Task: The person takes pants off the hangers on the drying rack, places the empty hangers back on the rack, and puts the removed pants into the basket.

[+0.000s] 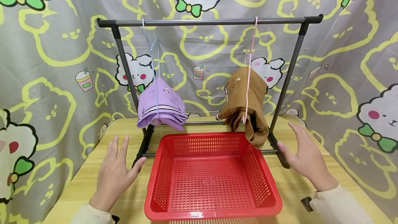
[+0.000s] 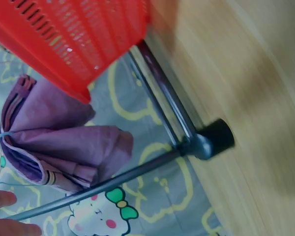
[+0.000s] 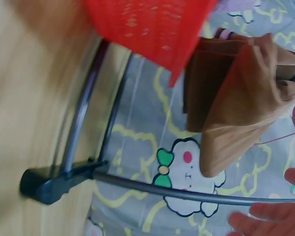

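My left hand [image 1: 115, 172] is held with its fingers spread, left of the red basket [image 1: 214, 214], touching nothing. On the basket's other side my right hand [image 1: 306, 156] is also spread and holds nothing. A folded purple garment [image 1: 161, 101] with a striped band hangs on a light blue hanger [image 1: 153, 65] from the rack's top bar. To its right a folded brown garment [image 1: 245, 93] hangs on a pink hanger [image 1: 251, 58], its lower end in front of the basket's back right rim. Fingertips [image 2: 5, 197] show at the left edge of the left wrist view.
The dark grey clothes rack [image 1: 205, 22] stands behind the basket on a light wooden table [image 1: 77, 196]. Its feet [image 1: 281, 156] reach forward on both sides of the basket. A patterned grey curtain [image 1: 199, 51] encloses the back and sides.
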`<state>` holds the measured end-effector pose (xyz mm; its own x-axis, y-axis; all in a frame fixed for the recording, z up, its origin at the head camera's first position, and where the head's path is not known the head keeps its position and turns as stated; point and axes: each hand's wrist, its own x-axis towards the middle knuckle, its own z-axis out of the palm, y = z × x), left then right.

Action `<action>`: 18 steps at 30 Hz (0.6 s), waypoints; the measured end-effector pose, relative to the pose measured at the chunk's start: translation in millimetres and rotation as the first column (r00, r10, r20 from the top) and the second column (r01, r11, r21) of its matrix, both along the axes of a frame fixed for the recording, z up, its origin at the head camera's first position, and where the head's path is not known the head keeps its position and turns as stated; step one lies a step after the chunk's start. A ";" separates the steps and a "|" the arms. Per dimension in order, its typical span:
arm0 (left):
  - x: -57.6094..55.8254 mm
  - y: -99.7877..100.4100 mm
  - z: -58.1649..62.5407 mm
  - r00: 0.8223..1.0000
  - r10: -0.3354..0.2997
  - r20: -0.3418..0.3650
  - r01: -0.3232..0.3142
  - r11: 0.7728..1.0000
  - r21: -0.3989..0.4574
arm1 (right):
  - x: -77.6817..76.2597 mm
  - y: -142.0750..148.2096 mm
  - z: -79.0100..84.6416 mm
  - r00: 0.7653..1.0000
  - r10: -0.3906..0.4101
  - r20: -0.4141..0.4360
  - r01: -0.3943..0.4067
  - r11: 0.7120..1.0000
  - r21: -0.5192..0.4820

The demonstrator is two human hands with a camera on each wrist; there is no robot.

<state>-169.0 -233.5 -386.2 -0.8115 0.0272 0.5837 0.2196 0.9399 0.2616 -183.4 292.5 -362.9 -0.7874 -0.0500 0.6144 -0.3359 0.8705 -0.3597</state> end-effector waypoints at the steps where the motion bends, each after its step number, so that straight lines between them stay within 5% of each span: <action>1: -0.1 1.5 0.9 1.000 -0.009 0.012 0.009 1.000 0.020 | 0.0 -1.3 3.0 1.000 0.008 0.002 -0.008 1.000 -0.021; 9: 0.9 11.4 11.7 0.982 -0.075 0.171 0.054 0.991 0.124 | -4.5 -15.6 30.1 0.993 0.116 0.019 -0.111 0.978 -0.179; 18: -5.0 15.9 8.5 0.975 -0.173 0.136 0.154 0.978 0.142 | -15.8 -37.6 62.4 0.975 0.184 0.126 -0.136 0.938 -0.318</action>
<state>-174.0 -217.7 -377.7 -0.8796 0.0985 0.4655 0.3173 0.8504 0.4197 -199.2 254.9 -300.5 -0.8694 -0.0122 0.4940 -0.3825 0.6497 -0.6570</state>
